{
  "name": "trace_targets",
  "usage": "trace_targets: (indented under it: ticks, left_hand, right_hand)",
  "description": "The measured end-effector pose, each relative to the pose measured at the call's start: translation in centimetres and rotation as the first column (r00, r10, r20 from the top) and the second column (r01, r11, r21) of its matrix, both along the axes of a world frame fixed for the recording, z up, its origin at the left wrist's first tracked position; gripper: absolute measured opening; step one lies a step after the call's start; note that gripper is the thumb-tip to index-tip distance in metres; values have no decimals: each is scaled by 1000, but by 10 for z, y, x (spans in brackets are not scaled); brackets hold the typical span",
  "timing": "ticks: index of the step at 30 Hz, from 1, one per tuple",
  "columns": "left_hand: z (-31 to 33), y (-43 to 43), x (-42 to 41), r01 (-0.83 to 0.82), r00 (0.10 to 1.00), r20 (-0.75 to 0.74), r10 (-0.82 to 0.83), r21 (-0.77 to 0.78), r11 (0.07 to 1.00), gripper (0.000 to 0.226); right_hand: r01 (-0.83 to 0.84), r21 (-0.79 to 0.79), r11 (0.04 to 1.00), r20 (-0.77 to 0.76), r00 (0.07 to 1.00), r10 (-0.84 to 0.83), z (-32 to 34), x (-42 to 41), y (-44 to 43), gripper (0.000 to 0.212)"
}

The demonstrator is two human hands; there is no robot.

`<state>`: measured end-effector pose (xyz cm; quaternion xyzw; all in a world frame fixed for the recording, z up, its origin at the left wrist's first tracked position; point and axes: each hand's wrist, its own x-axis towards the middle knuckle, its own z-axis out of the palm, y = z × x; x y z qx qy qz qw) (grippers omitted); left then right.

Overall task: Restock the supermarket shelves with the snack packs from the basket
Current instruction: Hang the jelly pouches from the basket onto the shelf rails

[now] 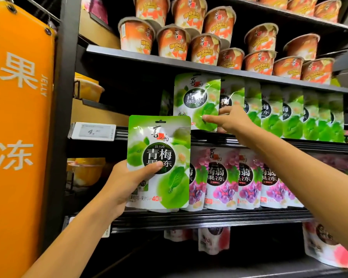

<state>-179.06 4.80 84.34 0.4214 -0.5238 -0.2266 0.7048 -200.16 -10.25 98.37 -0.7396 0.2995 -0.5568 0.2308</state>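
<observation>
Your left hand [127, 182] grips the green pack [159, 155] by its lower corner; your right hand [229, 120], fingers straight, touches a shelved pack [196, 95]

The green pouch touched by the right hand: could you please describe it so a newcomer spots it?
Right of the orange sign, find the shelf below the orange cups, lined with green pouches. It is the pouch at the row's left end; only it shows its full face, with the right hand touching it.
</observation>
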Motion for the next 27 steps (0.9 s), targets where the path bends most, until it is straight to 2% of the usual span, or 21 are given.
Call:
trace_targets:
  ticks: [5,8,11,19,23,25,27]
  left_hand:
    - [3,0,0,-3,1000,-3,3,-2,1000,56]
    - [6,2,0,1,1000,0,-1,-8,1000,57]
    - [10,4,0,-7,1000,11,7,-10,1000,51]
    - [17,7,-2,-24,999,31,24,-3,1000,46]
    - [23,5,-6,-28,999,32,28,-2,1000,38]
    - [28,6,-8,-26,999,32,27,-11,1000,35]
    - [36,7,-9,-20,999,39,21,-29,999,38]
  right_hand:
    - [65,-23,998,16,998,-65,0,6,2,34]
    - [101,-10,995,36,994,-101,-1,18,3,65]
    - [157,-39,987,25,987,-157,-5,29,2,77]
    - [206,-60,977,13,979,-206,-5,25,-7,73]
    - [224,-81,971,31,974,-222,-4,18,-4,57]
    - [278,-205,939,123,959,-257,-9,13,8,44]
    - [241,-384,891,185,966,-182,-16,10,27,28]
